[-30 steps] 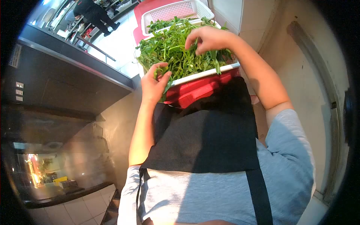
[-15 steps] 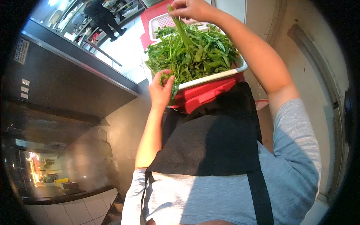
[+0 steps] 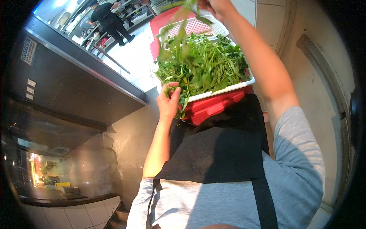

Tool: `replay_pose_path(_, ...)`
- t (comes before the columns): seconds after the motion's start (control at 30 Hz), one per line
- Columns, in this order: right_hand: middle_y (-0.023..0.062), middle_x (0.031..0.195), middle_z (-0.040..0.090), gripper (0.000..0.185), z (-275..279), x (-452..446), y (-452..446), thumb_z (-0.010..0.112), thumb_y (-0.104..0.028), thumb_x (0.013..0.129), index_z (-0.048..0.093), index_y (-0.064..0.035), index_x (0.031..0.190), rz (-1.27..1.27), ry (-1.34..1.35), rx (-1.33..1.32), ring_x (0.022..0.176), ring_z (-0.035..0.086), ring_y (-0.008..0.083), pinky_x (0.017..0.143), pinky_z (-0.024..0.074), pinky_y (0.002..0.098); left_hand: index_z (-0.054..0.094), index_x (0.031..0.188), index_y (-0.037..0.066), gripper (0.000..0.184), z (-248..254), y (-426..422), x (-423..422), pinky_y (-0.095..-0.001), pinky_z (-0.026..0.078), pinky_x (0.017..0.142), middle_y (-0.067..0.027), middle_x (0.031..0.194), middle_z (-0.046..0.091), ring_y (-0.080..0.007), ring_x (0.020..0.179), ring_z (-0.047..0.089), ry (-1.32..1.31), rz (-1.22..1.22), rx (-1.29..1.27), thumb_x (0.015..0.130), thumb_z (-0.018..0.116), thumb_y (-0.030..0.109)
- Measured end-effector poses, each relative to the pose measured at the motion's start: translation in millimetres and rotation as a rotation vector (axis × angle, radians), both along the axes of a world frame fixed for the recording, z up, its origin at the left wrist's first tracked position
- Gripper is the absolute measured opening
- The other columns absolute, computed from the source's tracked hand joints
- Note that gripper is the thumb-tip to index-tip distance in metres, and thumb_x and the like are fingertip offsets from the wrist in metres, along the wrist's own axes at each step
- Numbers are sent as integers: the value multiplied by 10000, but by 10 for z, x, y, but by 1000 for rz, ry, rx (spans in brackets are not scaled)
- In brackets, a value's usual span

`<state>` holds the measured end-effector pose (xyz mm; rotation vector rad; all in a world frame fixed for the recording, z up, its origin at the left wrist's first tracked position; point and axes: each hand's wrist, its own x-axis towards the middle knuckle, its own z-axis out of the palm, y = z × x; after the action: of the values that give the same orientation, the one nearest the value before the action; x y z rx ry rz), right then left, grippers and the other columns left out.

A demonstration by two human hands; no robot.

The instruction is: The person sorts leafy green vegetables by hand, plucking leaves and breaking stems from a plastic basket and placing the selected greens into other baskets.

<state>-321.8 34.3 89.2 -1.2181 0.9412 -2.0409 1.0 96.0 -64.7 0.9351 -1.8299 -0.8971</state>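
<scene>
Green leafy stems [image 3: 219,63] lie heaped in a white basket [image 3: 221,91], up and to the right of the left hand [image 3: 169,100], which is just beside the basket's near left corner. That hand is curled narrow around a small bunch [image 3: 169,91], and leaves trail near it on its right. Beyond the heap, the right hand [image 3: 213,7] is raised at the top edge of the view, partly cut off; it appears closed on blurred sprigs [image 3: 185,28] that hang to its left above the heap. Below the right hand is a second white basket, the tray [image 3: 192,28]. Red plastic [image 3: 213,107] shows right of the left hand, under the basket. Well left of the right hand, a person [image 3: 109,21] in dark clothes stands near shelves [image 3: 138,10].
</scene>
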Motion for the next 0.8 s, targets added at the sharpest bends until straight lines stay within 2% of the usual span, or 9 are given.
replay_pose_path(0.03,26,714,582,161,-383,-177,-123,612,-200,842,578,-43,859,29,48,39,569,511,106,559,436,237,629,964,64,161,-9,-9,5,-198,348,536,66,620,454,-33,577,392,34,-14,29,806,637,94)
replay_pose_path(0.07,39,773,599,205,-598,-109,66,633,-216,825,599,-37,920,6,193,255,646,536,123,580,452,272,628,963,61,156,-9,-14,11,-194,341,536,69,630,453,-32,581,387,67,-28,59,810,634,93)
replay_pose_path(0.1,48,834,610,298,-811,-91,175,663,-241,801,611,-33,1009,-260,419,464,746,537,134,611,451,293,627,962,58,152,-4,-19,24,-189,334,537,73,640,452,-30,586,382,100,-42,89,814,631,92)
replay_pose_path(0.13,144,997,630,490,-1074,-237,174,729,-289,729,586,14,1087,-299,501,479,939,580,220,825,449,306,622,963,49,141,47,-13,44,-178,312,531,85,651,442,-22,588,370,99,-60,69,826,619,84)
replay_pose_path(0.23,60,906,620,326,-1291,-350,287,679,-234,790,611,-20,1027,-263,158,368,854,573,144,693,468,254,620,960,48,127,167,-68,103,-170,309,533,84,649,442,-16,586,374,123,13,32,837,608,80)
replay_pose_path(0.33,119,972,619,307,-1169,-412,452,680,-181,797,594,15,1018,-51,-59,292,834,620,185,761,507,277,611,984,38,140,297,-128,144,-170,309,527,80,658,459,-12,579,390,303,-21,94,852,595,80)
replay_pose_path(0.43,107,911,624,178,-957,-351,527,618,-106,841,601,-7,988,95,-254,87,778,633,171,700,535,260,602,1016,27,155,506,-137,145,-172,239,467,95,631,424,5,528,341,328,-22,67,867,572,62)
replay_pose_path(0.47,139,914,621,211,-867,-353,545,528,-107,900,536,48,1043,96,-237,63,860,633,212,823,526,318,602,1023,24,162,583,-137,143,-171,233,464,96,628,421,5,523,337,330,-32,50,867,570,57)
replay_pose_path(0.8,165,951,620,203,-646,-322,599,536,-123,901,554,37,1023,161,-233,-52,902,630,233,836,519,329,610,1033,23,194,1065,-265,246,-157,283,492,63,663,472,-9,557,387,332,-7,-98,854,601,97)
